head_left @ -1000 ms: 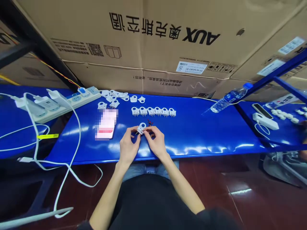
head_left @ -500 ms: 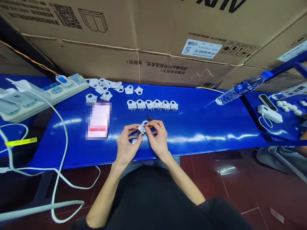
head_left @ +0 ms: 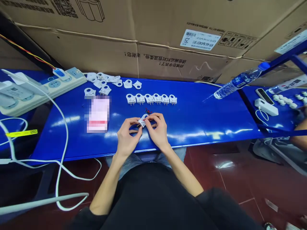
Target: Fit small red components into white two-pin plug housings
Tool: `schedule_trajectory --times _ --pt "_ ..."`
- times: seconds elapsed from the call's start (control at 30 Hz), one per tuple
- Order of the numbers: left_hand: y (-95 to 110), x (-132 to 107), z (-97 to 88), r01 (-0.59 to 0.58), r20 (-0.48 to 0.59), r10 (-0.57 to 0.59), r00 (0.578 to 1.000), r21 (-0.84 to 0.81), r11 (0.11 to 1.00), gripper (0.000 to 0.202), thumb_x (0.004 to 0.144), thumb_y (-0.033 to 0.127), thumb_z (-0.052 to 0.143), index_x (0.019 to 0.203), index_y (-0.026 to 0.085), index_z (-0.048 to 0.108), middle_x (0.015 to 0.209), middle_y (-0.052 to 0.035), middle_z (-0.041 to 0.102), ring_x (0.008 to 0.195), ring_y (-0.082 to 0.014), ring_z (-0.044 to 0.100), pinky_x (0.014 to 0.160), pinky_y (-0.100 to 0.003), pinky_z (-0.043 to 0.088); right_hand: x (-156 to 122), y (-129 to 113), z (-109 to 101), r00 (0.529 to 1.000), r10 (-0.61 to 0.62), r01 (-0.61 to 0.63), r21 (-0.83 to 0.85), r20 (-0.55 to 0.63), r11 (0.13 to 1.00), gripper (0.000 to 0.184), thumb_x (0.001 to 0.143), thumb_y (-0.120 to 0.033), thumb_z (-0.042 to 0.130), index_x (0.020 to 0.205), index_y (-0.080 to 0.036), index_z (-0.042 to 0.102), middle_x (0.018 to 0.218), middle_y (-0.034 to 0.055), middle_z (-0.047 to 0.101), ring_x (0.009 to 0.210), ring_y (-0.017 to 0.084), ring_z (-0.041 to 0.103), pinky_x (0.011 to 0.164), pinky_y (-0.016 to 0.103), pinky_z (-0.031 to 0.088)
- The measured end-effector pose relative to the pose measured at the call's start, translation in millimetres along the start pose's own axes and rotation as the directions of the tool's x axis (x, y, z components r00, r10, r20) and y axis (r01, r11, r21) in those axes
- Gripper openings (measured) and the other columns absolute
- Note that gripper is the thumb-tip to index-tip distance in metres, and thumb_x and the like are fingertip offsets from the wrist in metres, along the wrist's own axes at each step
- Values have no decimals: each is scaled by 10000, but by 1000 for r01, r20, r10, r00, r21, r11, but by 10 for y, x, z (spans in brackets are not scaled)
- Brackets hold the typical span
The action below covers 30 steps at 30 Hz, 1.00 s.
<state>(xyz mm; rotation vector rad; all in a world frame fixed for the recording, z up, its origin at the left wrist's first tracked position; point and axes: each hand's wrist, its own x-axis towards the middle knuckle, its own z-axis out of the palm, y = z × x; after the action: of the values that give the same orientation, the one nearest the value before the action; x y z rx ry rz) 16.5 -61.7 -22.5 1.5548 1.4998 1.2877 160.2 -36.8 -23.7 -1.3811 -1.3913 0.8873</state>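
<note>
Between my two hands is a white two-pin plug [head_left: 142,122] with a ring handle, held tilted just above the blue table. My left hand [head_left: 127,139] pinches it near the pins, thumb and fingers closed. My right hand [head_left: 157,130] is closed at the ring end, its thumb and forefinger against the plug. A red speck shows by the right thumb tip, too small to name. Just beyond my fingers lies a little cluster of red and black bits [head_left: 148,111]. Farther back stands a row of several similar white plugs [head_left: 149,99], pins toward me.
More ring plugs [head_left: 105,78] are heaped at the back left, near a power strip [head_left: 54,86]. A blurred pink-and-white item [head_left: 98,111] lies left of my hands. White cables [head_left: 64,134] hang at left. A water bottle [head_left: 240,81] leans at right; cardboard [head_left: 158,28] rises behind.
The whole scene has shifted slightly upward in view as the camera tilted. Both hands keep their hold on the plug, with only a slight change in its angle.
</note>
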Motion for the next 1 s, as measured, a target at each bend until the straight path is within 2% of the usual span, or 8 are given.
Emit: schedule_trajectory --times 0.27,0.47,0.67,0.73,1.0 --pt "3 -12 -7 -31 10 31 999 4 1000 208 885 287 693 1071 223 626 1188 -68 722 1012 -192 720 677 -265 659 -22 -3 -31 998 -50 48 42 28 998 123 947 -316 683 976 -217 751 1156 79 603 939 156 663 625 229 580" --pt "16 -15 -17 4 31 -3 1000 -40 999 237 875 301 707 1080 226 615 1189 -76 703 1053 -212 730 685 -274 672 -26 -1 -29 997 -61 59 28 41 998 105 948 -279 685 989 -213 755 1176 73 593 923 141 650 603 207 547" --pt "29 3 -33 16 32 -16 999 -17 1000 322 864 331 731 1147 219 628 1450 -120 552 998 -205 752 653 -282 677 -7 -16 -21 998 -36 36 9 43 999 148 926 -246 685 1063 -223 733 1178 76 637 926 155 641 577 208 535" --pt "35 9 -39 7 43 -8 999 8 1000 327 874 317 728 1179 232 648 1477 -115 537 1002 -208 752 667 -298 686 0 -23 -22 999 -22 21 8 47 1000 180 922 -262 681 1092 -220 719 1178 75 657 930 159 638 584 215 539" --pt "48 41 -22 5 45 -8 999 72 997 256 896 331 716 1130 228 702 1380 -93 563 1002 -195 735 727 -312 698 4 -55 -34 997 -14 13 16 82 1000 276 942 -219 584 1205 -237 665 1240 69 695 1042 181 652 654 237 581"
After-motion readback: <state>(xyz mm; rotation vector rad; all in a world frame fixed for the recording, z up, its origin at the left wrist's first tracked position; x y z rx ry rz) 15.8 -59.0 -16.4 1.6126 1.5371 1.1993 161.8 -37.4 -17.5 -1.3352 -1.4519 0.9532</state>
